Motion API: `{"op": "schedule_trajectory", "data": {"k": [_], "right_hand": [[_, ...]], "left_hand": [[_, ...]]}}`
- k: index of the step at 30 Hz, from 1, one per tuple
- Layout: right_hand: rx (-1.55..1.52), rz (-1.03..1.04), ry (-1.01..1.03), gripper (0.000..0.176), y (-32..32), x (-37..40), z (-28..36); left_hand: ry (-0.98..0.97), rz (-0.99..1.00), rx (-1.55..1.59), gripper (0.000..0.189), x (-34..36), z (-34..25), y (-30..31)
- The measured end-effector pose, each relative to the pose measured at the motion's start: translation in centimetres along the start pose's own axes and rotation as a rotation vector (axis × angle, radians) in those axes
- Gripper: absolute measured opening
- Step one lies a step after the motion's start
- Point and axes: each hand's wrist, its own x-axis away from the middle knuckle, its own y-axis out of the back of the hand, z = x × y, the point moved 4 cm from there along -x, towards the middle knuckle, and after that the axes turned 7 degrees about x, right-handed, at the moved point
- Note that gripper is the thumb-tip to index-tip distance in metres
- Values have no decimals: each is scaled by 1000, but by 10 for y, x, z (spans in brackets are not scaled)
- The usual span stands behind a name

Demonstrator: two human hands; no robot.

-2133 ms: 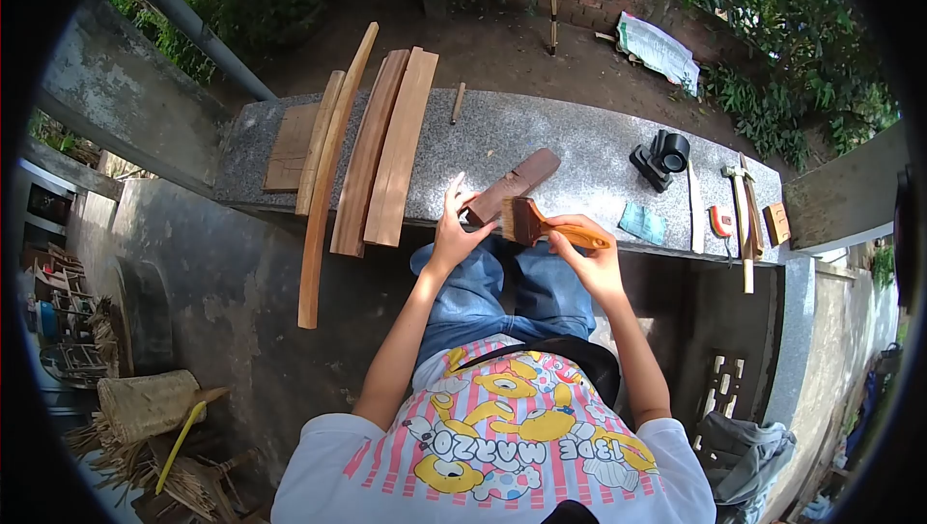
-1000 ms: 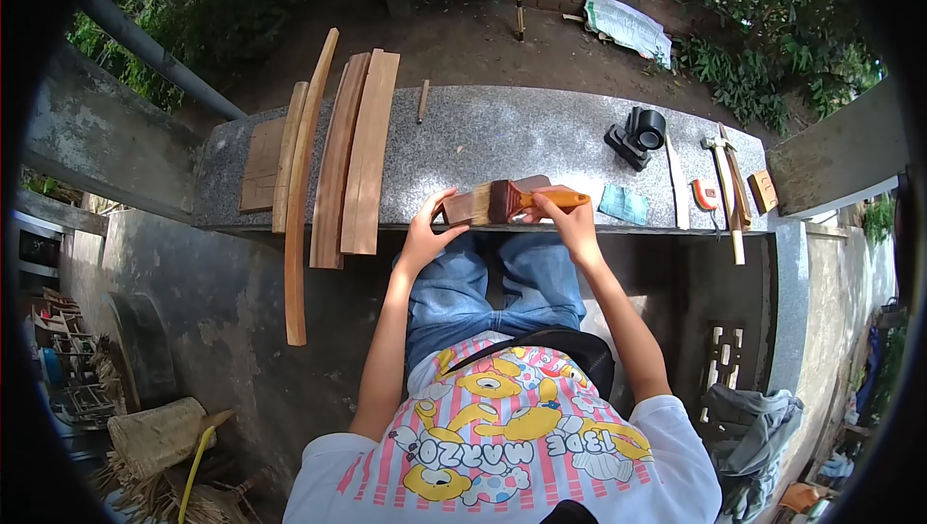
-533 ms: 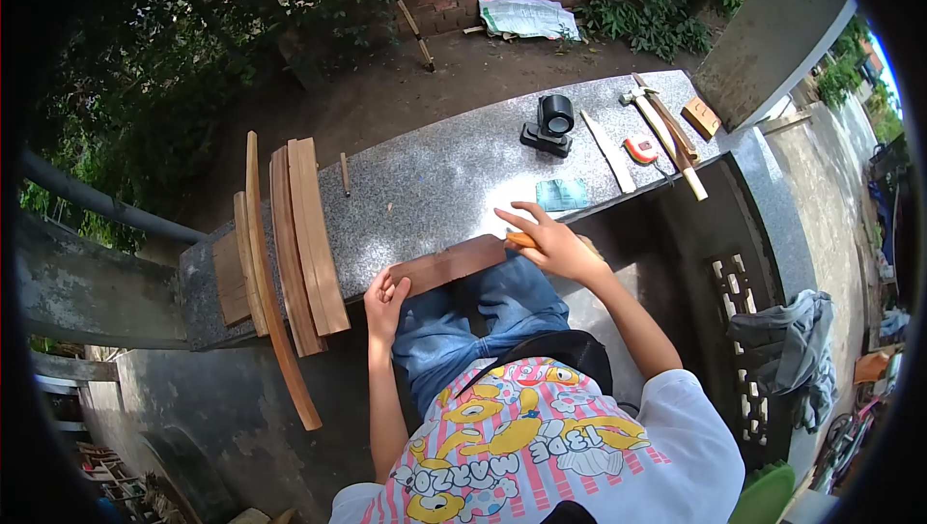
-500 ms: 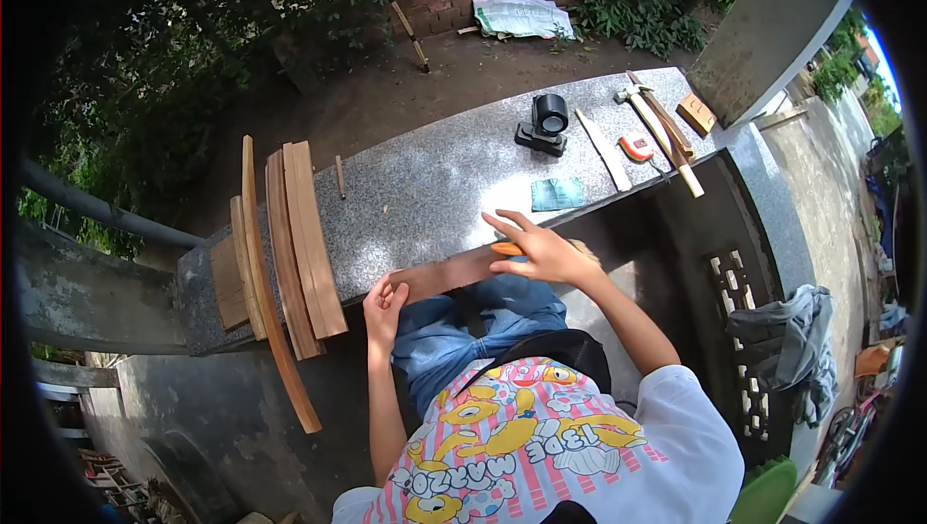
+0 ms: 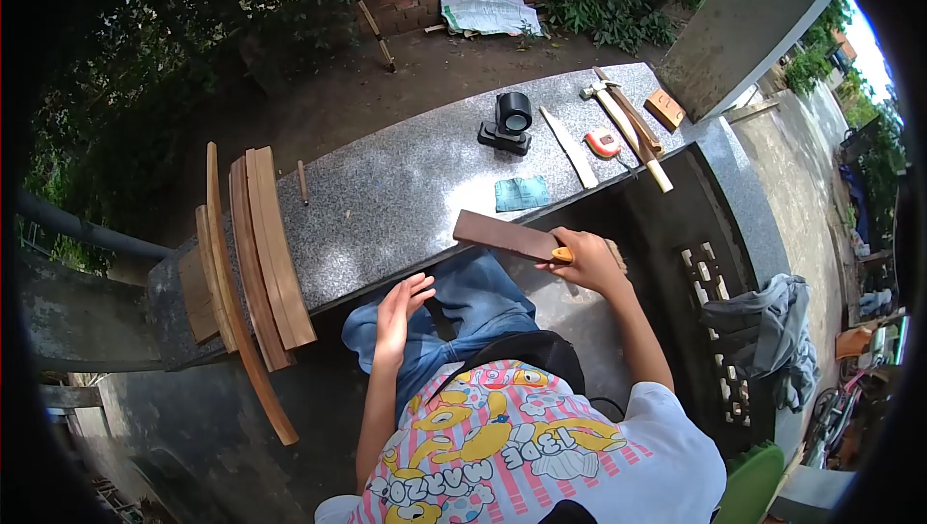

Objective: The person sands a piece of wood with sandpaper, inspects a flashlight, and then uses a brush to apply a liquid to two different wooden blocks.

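Observation:
My right hand (image 5: pixel 585 261) grips one end of a short, flat brown wooden strip (image 5: pixel 497 232), held at a tilt above the bench's front edge. An orange handle tip (image 5: pixel 562 254) sticks out between the same fingers. Tan, bristle-like material (image 5: pixel 616 254) shows on the far side of that hand, so this looks like a brush, mostly hidden by the palm. My left hand (image 5: pixel 394 316) is off the strip, above my lap, with its fingers stretched out and nothing in them.
On the granite bench (image 5: pixel 386 205) lie long wooden strips (image 5: pixel 275 244) at left, green sandpaper (image 5: pixel 521 194), a black round device (image 5: pixel 514 113), a pale blade-like piece (image 5: pixel 570 147), a tape measure (image 5: pixel 603 143), a hammer (image 5: pixel 632 138) and a wooden block (image 5: pixel 664 109). Grey cloth (image 5: pixel 763 326) hangs at right.
My left hand has let go of the wooden strip and moved down from it. My right hand has carried the strip to the right, its free end now raised. The view has shifted slightly.

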Motion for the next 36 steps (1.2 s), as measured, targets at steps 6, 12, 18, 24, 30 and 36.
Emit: {"op": "schedule_trajectory", "data": {"k": [6,12,18,24,30,36], "right_hand": [[25,-270,-446,48,43,30,-109],[-149,-313,-428,46,36,10,-193],[209,-337,-425,56,15,-27,-222],[293,-453,-438,59,2,-61,-224],[250,-519,-383,52,5,-52,-190],[-265,-316,-320,28,19,-41,-47]], "left_hand": [[-195,6,-16,29,6,24,8],[-197,-125,1,30,28,36,39],[-198,-252,1,34,42,30,62],[-258,-227,-44,33,41,23,59],[-512,-380,-392,20,39,-14,86],[-687,-907,-1007,38,38,-72,175]]}}
